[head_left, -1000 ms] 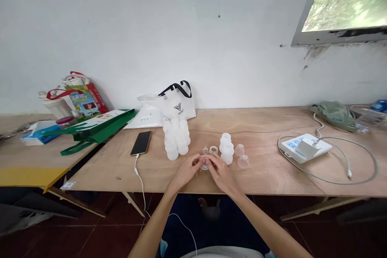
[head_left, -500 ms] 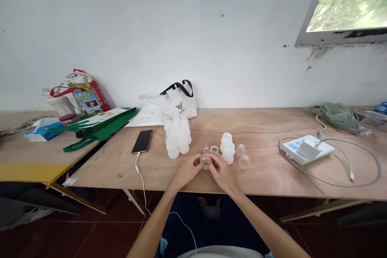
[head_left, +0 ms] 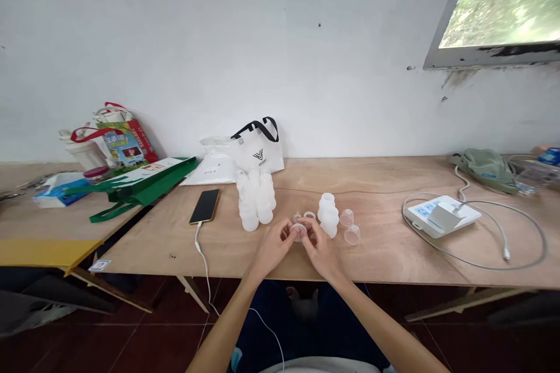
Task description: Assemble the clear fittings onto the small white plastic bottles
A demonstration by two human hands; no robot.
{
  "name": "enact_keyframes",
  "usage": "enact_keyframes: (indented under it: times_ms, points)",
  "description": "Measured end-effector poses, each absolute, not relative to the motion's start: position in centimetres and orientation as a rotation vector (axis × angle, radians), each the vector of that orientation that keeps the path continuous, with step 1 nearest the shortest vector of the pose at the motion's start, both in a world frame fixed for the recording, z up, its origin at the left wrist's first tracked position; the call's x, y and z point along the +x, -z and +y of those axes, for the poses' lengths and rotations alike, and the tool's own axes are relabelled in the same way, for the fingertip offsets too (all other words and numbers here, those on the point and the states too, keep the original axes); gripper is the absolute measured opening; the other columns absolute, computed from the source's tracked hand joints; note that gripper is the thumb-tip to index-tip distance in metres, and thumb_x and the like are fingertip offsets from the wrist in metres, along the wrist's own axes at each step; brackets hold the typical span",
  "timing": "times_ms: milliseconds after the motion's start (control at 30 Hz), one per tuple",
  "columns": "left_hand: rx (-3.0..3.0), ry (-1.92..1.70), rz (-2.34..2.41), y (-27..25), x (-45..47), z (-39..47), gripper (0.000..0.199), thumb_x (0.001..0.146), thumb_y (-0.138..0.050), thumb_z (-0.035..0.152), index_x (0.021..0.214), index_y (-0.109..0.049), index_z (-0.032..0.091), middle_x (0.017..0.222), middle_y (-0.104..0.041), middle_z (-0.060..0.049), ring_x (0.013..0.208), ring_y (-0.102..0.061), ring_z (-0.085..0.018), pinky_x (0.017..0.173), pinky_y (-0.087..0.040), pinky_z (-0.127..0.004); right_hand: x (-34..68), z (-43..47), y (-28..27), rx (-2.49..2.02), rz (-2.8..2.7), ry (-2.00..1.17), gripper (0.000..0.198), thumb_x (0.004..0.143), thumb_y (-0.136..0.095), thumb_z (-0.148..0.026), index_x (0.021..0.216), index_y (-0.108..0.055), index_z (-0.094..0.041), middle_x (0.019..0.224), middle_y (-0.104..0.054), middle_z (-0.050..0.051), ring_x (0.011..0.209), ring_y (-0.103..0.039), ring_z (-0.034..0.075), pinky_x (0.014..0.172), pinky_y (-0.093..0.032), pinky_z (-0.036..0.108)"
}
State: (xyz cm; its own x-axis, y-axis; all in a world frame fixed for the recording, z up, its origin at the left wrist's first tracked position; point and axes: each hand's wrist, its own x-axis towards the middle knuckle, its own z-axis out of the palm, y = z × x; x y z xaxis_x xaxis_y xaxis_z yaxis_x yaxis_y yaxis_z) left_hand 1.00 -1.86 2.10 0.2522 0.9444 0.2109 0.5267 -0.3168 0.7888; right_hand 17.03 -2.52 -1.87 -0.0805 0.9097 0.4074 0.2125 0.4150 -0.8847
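Between my left hand (head_left: 276, 240) and my right hand (head_left: 319, 247) is a small clear round plastic piece (head_left: 298, 232), pinched from both sides close to the table's front edge. My fingers cover part of it, so its exact kind is unclear. Just beyond the fingertips lie a small clear nipple-like piece (head_left: 297, 215) and a whitish ring (head_left: 310, 215). To the right of these stands a frosted white ribbed bottle (head_left: 328, 215) without a cap. Two clear dome-shaped covers (head_left: 347, 217) rest beside the bottle on its right.
Several similar frosted bottles (head_left: 256, 201) stand together left of my hands. Farther left lies a phone (head_left: 205, 206) with a white cable. A white bag (head_left: 260, 151) leans at the wall. On the right are a white power strip (head_left: 441, 215) with a looped cable and a green cap (head_left: 490, 169).
The clear piece appears slightly higher and more tilted between my fingers. Both hands keep their pinch in nearly the same place; the whole view has shifted slightly.
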Motion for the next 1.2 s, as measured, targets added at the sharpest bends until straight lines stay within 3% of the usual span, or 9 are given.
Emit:
enact_keyframes:
  times_ms: [233,400,767,900,1033,1200]
  points:
    - [2.045,-0.843,1.429,-1.9,1.0,-1.9,0.037,0.099,-0.047,0.045,0.072,-0.047,0.019,0.067,-0.054,0.003,0.063,-0.048,-0.013,0.062,-0.029,-0.028,17.1,-2.2,2.5,-1.026,-1.643,-0.750,0.025,0.101,-0.049,-0.040,0.108,-0.063,-0.021,0.090,-0.069,0.003,0.071,-0.058,0.018,0.068,-0.047,0.031]
    - [2.043,-0.791,1.456,-2.0,0.9,-1.9,0.042,0.100,-0.043,0.050,0.072,-0.048,0.019,0.065,-0.054,0.002,0.062,-0.048,-0.014,0.061,-0.025,-0.029,17.0,-2.3,2.1,-1.051,-1.617,-0.753,0.026,0.099,-0.052,-0.041,0.108,-0.066,-0.022,0.080,-0.063,0.001,0.065,-0.053,0.017,0.065,-0.044,0.030]
    - [2.125,-0.739,1.500,-1.7,1.1,-1.8,0.040,0.100,-0.042,0.047,0.073,-0.049,0.019,0.065,-0.053,0.001,0.061,-0.046,-0.014,0.061,-0.023,-0.030,16.9,-2.2,2.5,-1.063,-1.627,-0.698,0.016,0.097,-0.052,-0.033,0.105,-0.062,-0.022,0.076,-0.056,-0.002,0.063,-0.048,0.015,0.063,-0.041,0.029]
    - [2.071,-0.749,1.446,-2.0,0.8,-1.9,0.043,0.100,-0.044,0.051,0.073,-0.049,0.018,0.066,-0.054,0.002,0.062,-0.046,-0.014,0.061,-0.027,-0.028,17.0,-2.3,2.2,-1.058,-1.594,-0.740,0.020,0.098,-0.053,-0.036,0.107,-0.063,-0.022,0.082,-0.062,0.000,0.067,-0.053,0.016,0.065,-0.043,0.029]
    - [1.947,-0.737,1.209,-2.5,0.0,-1.7,0.049,0.098,-0.043,0.062,0.085,-0.060,0.018,0.079,-0.061,0.000,0.069,-0.052,-0.014,0.064,-0.038,-0.025,17.1,-2.4,1.8,-1.053,-1.552,-0.784,0.028,0.101,-0.050,-0.043,0.113,-0.065,-0.023,0.105,-0.068,0.004,0.081,-0.061,0.019,0.070,-0.046,0.031]
    - [1.626,-0.755,1.095,-1.5,-0.4,-0.9,0.062,0.097,-0.037,0.070,0.097,-0.064,0.015,0.086,-0.063,-0.004,0.061,-0.054,-0.012,0.047,-0.039,-0.023,17.1,-2.4,2.0,-1.051,-1.478,-0.804,0.033,0.101,-0.051,-0.049,0.119,-0.061,-0.023,0.114,-0.069,0.007,0.097,-0.065,0.022,0.079,-0.049,0.033]
